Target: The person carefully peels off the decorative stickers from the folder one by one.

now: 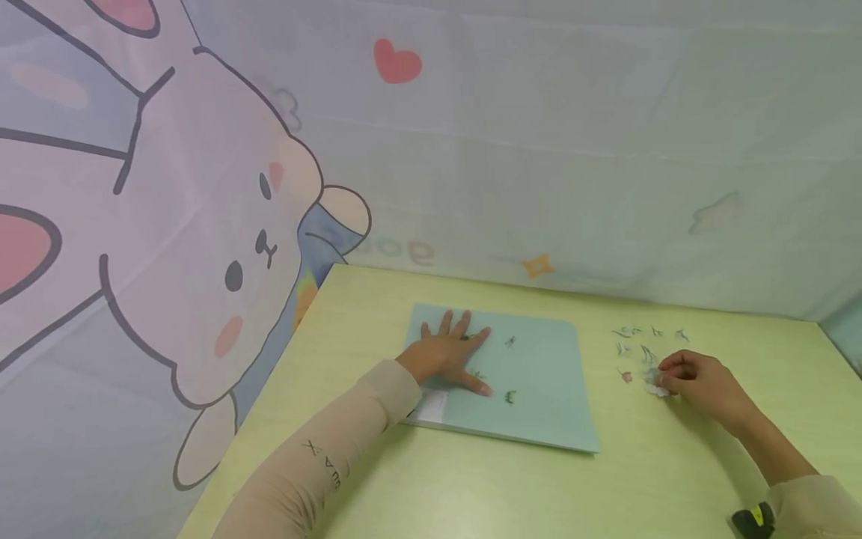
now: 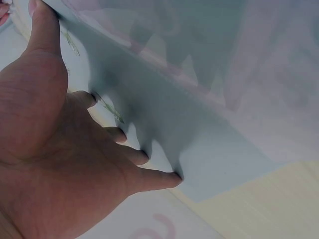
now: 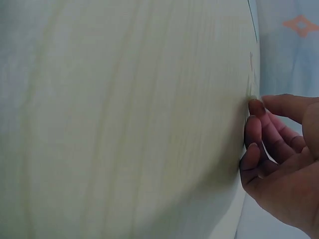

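Observation:
My left hand [image 1: 447,355] lies spread over the left part of a pale blue-green folder [image 1: 542,374], fingers straight and fingertips on its cover. Small green plant stickers [image 1: 509,397] are on the cover beside and between those fingers. To the right of the folder, my right hand [image 1: 707,389] pinches a small whitish flower sticker [image 1: 656,385] between thumb and fingertips, close over the tabletop. In the right wrist view the fingers [image 3: 253,127] curl low at the surface, and the sticker is mostly hidden.
Several small flower stickers [image 1: 648,353] and a pink flower sticker [image 1: 626,376] lie on the light wood-look table [image 1: 471,483] near my right hand. A black-and-yellow object [image 1: 753,522] is by the right sleeve. A printed cloth [image 1: 572,150] hangs along the back and left.

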`<state>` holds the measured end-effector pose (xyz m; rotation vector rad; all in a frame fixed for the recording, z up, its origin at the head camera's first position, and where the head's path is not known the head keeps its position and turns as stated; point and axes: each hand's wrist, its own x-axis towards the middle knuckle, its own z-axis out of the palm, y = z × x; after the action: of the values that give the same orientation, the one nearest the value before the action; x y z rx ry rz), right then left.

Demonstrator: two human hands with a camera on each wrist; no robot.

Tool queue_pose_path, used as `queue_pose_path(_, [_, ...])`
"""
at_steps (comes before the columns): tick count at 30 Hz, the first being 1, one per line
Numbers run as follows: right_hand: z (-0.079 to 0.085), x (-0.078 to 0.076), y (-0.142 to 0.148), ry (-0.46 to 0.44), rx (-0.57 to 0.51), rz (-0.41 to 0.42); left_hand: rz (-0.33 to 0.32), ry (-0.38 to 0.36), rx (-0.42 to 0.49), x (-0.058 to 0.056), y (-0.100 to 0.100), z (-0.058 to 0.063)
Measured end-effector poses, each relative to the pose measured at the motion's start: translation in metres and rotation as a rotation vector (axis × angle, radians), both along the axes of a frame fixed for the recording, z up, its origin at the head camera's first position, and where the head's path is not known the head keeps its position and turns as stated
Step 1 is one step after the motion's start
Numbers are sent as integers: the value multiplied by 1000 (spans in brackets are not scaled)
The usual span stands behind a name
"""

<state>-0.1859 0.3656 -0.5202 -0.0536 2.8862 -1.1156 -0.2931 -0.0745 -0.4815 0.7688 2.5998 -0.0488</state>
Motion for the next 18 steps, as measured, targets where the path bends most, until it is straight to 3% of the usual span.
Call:
queue_pose_path(7, [0,0,-1,45,131,-6,4,-2,3,1,2,0])
queue_pose_path(18, [-4,5,2,66,98,-61,1,-2,7,1,1,3])
